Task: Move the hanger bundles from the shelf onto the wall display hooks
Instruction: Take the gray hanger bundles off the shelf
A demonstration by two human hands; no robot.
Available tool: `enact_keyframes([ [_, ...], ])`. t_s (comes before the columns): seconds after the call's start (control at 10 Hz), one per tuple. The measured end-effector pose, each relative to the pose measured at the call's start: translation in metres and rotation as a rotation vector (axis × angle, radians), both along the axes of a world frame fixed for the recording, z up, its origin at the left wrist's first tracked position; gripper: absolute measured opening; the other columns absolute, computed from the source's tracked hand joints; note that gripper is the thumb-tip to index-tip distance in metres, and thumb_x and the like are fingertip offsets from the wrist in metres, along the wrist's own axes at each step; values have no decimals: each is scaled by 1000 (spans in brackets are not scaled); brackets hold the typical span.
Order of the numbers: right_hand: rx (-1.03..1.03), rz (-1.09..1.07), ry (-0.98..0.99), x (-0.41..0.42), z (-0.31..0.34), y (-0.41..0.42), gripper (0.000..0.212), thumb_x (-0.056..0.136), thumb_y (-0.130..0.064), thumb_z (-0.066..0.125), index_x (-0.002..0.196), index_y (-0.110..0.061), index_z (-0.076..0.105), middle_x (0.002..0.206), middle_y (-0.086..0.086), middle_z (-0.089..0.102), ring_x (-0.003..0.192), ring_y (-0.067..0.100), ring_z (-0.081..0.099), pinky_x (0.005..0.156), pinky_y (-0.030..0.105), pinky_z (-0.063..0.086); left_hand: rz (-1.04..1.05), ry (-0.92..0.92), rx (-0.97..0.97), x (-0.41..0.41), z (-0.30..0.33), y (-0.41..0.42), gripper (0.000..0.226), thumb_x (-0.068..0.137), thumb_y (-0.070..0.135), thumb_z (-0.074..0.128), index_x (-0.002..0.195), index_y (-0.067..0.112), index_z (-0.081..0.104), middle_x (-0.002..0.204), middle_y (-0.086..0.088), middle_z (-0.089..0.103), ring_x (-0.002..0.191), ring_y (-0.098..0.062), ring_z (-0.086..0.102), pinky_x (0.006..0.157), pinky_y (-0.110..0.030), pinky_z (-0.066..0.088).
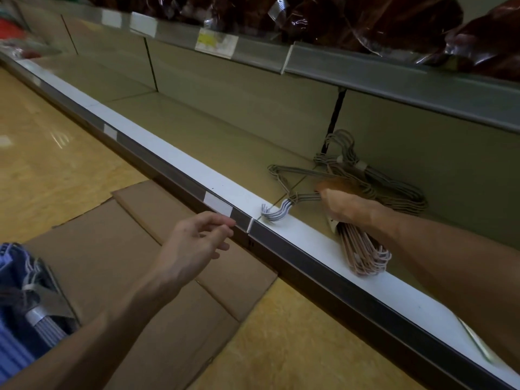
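Wire hangers lie in bundles on a low beige metal shelf [219,130] whose front edge is a smooth white strip over a dark price rail. A grey-white bundle [284,192] rests near that edge, its thin curved hooks fanned over the white strip; a taller stack of grey-beige hangers [394,187] sits behind it against the shelf's back panel, bound with pale bands. A pink bundle [363,251] lies at an angle across the front edge, hooks pointing outward. The right hand [346,206] reaches in from the right with the forearm stretched over the shelf lip; it lies on top of the bundles, fingers curled down over the wires where the grey-white and pink ones meet, though exactly which wires it grips is hidden beneath the hand. The left hand [194,237] hovers just in front of the price rail, holding nothing, fingers loosely bent and slightly spread, thumb apart. Flattened brown cardboard [157,254] covers part of the glossy yellow floor [42,164] below. Dark red goods in crinkled clear plastic [365,18] sit on the grey shelf above.
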State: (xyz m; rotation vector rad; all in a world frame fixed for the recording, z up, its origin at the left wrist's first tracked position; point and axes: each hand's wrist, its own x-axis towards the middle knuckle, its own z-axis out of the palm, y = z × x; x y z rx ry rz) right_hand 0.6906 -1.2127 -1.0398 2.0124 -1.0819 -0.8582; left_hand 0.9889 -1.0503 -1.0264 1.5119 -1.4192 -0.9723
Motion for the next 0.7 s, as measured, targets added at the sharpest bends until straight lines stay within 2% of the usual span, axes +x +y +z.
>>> enact_keyframes([
  [0.1,112,-401,-1062,17,15,16,51,108,-16,24,109,-24,75,100,-14,70,74,-8,55,69,2,42,0,-13,-7,8,2,4,15,100,25,56,103,32,69,100,6,70,84,-3,70,63,-17,56],
  [0.2,203,-449,-1264,36,26,22,37,106,-16,29,125,-1,56,119,23,60,93,30,57,68,25,42,22,-32,-4,17,6,7,15,99,26,56,101,34,69,100,6,69,82,-1,69,61,-16,56],
  [0.3,174,-376,-1357,60,44,34,19,102,-9,43,105,-12,62,88,7,63,87,30,65,65,33,44,32,-41,-18,25,11,9,15,99,26,56,101,34,69,101,6,68,82,0,69,60,-17,55],
  [0.4,233,-316,-1457,85,54,50,24,102,-10,47,115,-14,67,93,7,68,76,22,66,56,25,46,64,-21,-37,32,18,13,14,99,26,56,102,35,68,102,6,68,82,0,70,60,-16,56],
  [0.5,346,-297,-1540,108,54,64,27,102,-12,51,125,-13,65,111,5,69,94,18,65,75,25,49,108,6,-54,38,28,18,18,98,30,58,115,36,60,109,5,65,83,-1,70,62,-18,57],
  [0.6,495,-320,-1613,136,49,77,32,100,-14,55,132,-12,61,127,4,65,109,14,60,92,26,48,151,47,-87,50,44,24,48,97,30,61,141,33,42,116,7,61,91,-9,70,72,-27,59],
  [0.7,546,-319,-1628,166,39,90,29,97,-17,60,125,-13,68,111,-1,71,93,10,62,79,18,48,163,-60,-168,69,62,30,57,97,28,61,148,34,35,125,11,55,101,-7,64,80,-28,56],
])
